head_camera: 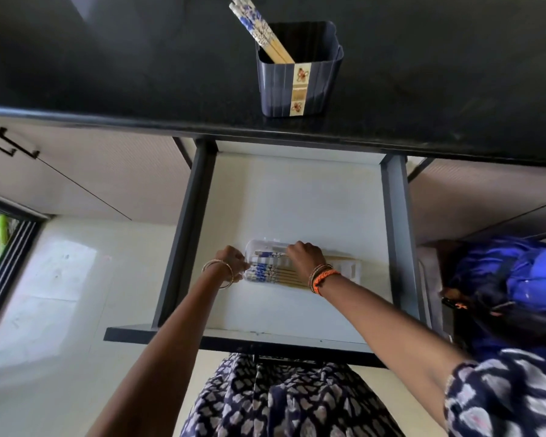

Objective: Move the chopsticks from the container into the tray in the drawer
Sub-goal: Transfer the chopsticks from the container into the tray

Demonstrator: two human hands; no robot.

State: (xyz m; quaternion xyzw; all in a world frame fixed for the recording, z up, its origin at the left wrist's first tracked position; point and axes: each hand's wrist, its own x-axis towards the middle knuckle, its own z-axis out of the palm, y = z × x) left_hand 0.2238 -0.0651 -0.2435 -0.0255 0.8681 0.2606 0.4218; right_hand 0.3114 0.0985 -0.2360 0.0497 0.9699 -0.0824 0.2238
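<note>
Several chopsticks (273,274), with blue-and-white patterned upper ends and pale wooden shafts, lie side by side lengthways in a translucent white tray (352,269) that sits on the floor of the open drawer (297,200), nearer its front than its back. The patterned ends point toward the tray's left end. The right hand (306,255) is over the middle of the tray with its fingers curled downward onto the far row of chopsticks; it appears to be pinching one or more of them, though the fingertips are hidden behind the knuckles. The left hand (234,260) is at the tray's left end, its fingers bent and touching the patterned tips and the tray's edge; whether it grips the tray or only steadies the ends cannot be told. Both wrists wear thin bangles, and the right also carries an orange braided band (325,277). The drawer has a white floor and dark grey side walls and is pulled out from under the black table (108,74). On the table, just behind the drawer, stands a dark blue ribbed container (316,77) with a floral label strip, and more chopsticks (256,29) of the same pattern lean out of it toward the left. A blue bag (511,272) lies at the right.
</note>
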